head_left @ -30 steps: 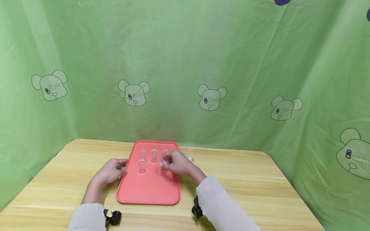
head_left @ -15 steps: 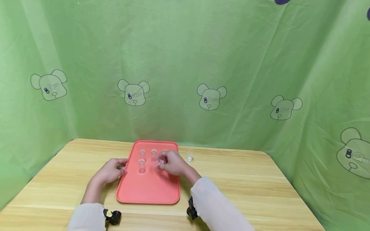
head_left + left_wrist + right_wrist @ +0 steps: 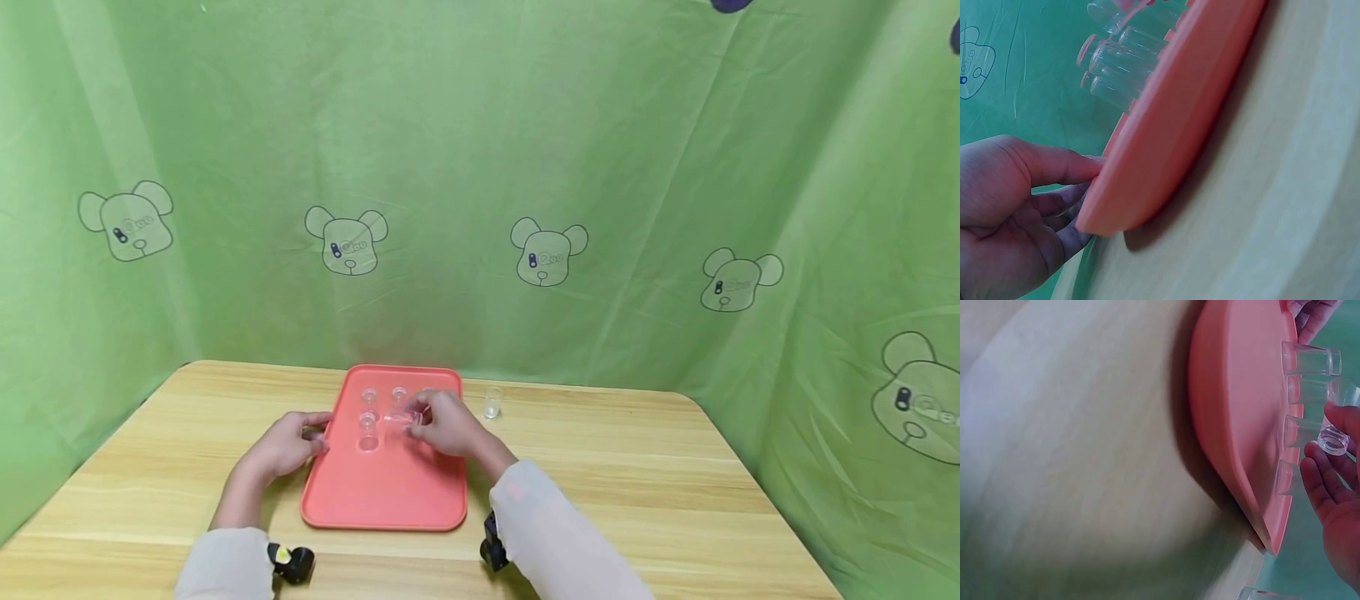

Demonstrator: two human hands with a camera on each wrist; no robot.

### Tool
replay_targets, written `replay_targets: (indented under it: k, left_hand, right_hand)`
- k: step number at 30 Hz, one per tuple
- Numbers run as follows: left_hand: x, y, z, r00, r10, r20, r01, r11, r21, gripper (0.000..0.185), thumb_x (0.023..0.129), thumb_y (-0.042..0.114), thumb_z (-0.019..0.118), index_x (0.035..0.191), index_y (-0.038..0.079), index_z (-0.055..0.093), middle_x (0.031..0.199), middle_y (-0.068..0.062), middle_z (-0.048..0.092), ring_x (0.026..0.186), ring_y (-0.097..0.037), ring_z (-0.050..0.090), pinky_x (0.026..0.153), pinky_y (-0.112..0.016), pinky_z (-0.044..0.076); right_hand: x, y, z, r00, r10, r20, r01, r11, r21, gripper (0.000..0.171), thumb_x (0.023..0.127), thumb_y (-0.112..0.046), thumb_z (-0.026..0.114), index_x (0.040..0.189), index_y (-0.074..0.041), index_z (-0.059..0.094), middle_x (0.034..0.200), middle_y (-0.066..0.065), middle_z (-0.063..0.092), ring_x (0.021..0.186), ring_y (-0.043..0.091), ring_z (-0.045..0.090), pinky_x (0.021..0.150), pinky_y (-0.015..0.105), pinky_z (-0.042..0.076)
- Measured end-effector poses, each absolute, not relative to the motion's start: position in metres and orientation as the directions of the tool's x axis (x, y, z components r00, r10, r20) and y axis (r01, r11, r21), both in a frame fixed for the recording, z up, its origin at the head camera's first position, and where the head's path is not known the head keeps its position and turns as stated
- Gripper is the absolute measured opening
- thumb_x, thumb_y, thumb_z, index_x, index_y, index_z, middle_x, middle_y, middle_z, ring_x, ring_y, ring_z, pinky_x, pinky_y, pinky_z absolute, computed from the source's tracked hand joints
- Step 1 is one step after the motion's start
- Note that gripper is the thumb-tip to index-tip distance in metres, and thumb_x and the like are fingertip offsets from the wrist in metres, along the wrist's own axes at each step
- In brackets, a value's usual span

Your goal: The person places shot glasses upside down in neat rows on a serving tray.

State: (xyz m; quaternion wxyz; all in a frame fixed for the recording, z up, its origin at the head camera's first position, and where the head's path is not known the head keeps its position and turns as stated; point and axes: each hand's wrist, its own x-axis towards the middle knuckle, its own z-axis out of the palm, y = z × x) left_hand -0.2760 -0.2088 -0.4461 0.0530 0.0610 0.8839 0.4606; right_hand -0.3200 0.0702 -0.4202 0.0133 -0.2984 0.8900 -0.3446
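My right hand (image 3: 444, 423) is over the right half of the pink tray (image 3: 384, 500), pinching a clear shot glass (image 3: 1334, 440) near its thick base. That glass lies tilted on its side in the air, its mouth pointing left in the head view. Several matching glasses (image 3: 367, 433) stand upside down on the far half of the tray, partly hidden by my right hand. At the tray's left edge, my left hand (image 3: 287, 446) grips the rim. The left wrist view shows its thumb (image 3: 1079, 167) on the rim and the other fingers behind it.
Another clear glass (image 3: 492, 403) stands upright on the wooden table (image 3: 637, 475), right of the tray. A green curtain (image 3: 450, 150) with bear-head prints hangs behind the table and along its sides. Each wrist carries a small black camera (image 3: 292, 563).
My right hand has shifted a little left over the tray, and its glass now shows sideways beyond the fingertips. The upright glass on the table shows more fully. My left hand has stayed put.
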Motion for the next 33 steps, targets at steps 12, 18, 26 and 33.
replay_targets:
  k: [12, 18, 26, 33]
  left_hand:
    - [-0.275, -0.208, -0.444, -0.987, 0.152, -0.044, 0.05, 0.565, 0.824, 0.049, 0.095, -0.004, 0.06, 0.143, -0.012, 0.05, 0.127, -0.026, 0.065, 0.111, -0.032, 0.064, 0.085, -0.036, 0.056]
    - [-0.276, -0.209, -0.446, -0.987, 0.155, -0.04, 0.056, 0.568, 0.821, 0.049, 0.094, -0.005, 0.06, 0.143, -0.012, 0.051, 0.127, -0.026, 0.065, 0.112, -0.032, 0.064, 0.086, -0.037, 0.056]
    - [-0.276, -0.209, -0.447, -0.988, 0.152, -0.043, 0.052, 0.569, 0.82, 0.05, 0.094, -0.004, 0.06, 0.143, -0.012, 0.051, 0.125, -0.025, 0.066, 0.111, -0.032, 0.064, 0.086, -0.037, 0.056]
    - [-0.276, -0.209, -0.446, -0.987, 0.157, -0.039, 0.058, 0.567, 0.822, 0.05, 0.094, -0.004, 0.06, 0.142, -0.013, 0.05, 0.126, -0.026, 0.065, 0.11, -0.033, 0.064, 0.084, -0.036, 0.057]
  right_hand:
    - [-0.318, 0.066, -0.418, -0.82, -0.537, 0.197, -0.521, 0.557, -0.647, 0.023, 0.089, -0.001, 0.075, 0.111, 0.003, 0.072, 0.081, -0.004, 0.06, 0.075, 0.008, 0.055, 0.066, 0.019, 0.046]
    - [-0.317, 0.063, -0.417, -0.82, -0.53, 0.216, -0.527, 0.551, -0.648, 0.025, 0.089, -0.001, 0.076, 0.113, 0.004, 0.071, 0.08, -0.003, 0.059, 0.074, 0.007, 0.054, 0.067, 0.02, 0.047]
    - [-0.317, 0.059, -0.419, -0.835, -0.503, 0.222, -0.508, 0.553, -0.66, 0.032, 0.09, 0.001, 0.075, 0.121, 0.003, 0.069, 0.095, 0.004, 0.069, 0.082, 0.008, 0.06, 0.074, 0.02, 0.053]
    - [-0.316, 0.056, -0.42, -0.817, -0.523, 0.242, -0.536, 0.535, -0.653, 0.028, 0.091, 0.002, 0.073, 0.118, 0.005, 0.07, 0.093, 0.006, 0.071, 0.079, 0.007, 0.06, 0.072, 0.019, 0.053]
